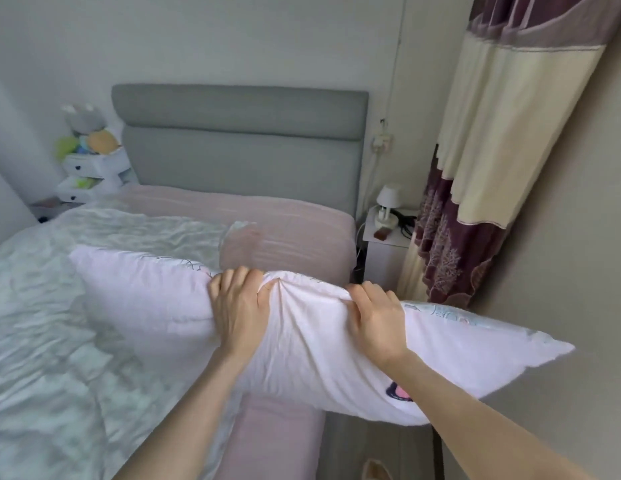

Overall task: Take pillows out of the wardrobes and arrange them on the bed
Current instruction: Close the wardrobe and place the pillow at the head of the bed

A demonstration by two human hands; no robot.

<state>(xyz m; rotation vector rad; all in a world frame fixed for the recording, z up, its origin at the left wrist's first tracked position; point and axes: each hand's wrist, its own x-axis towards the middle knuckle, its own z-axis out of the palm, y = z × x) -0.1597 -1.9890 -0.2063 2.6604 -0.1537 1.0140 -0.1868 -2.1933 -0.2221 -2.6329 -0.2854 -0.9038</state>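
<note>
No brand, label or legible writing showed anywhere; the only marking was a dark and pink printed patch on the pale pink pillow (302, 344), partly hidden behind the right forearm at lower right of the frame, and faint line drawings along its upper edge.

The pillow lay across the middle of the frame, held up over the right-hand edge of the bed (285, 441), its left corner over the crumpled white quilt (59, 341) and its right corner jutting out past the mattress toward the wall at right. The left hand (238, 306) gripped the pillow's top edge at centre frame, fingers curled over the far side and the back of the hand facing the camera, the fabric puckered just beside its thumb. The right hand (375, 318) gripped the same edge a little to the right, fingers bent over the ridge of cloth, wrist angled down toward the lower right corner. Both forearms reached in from the bottom of the frame, bare.

Beyond the pillow, the pink sheet (285, 216) ran up to a grey padded headboard (239, 133) in the upper middle. A white bedside table (385, 251) with a small white lamp (388, 202) stood at middle right (beside a plum and cream curtain (492, 150)). Plush toys (87, 136) sat on white drawers (94, 174) at upper left.
</note>
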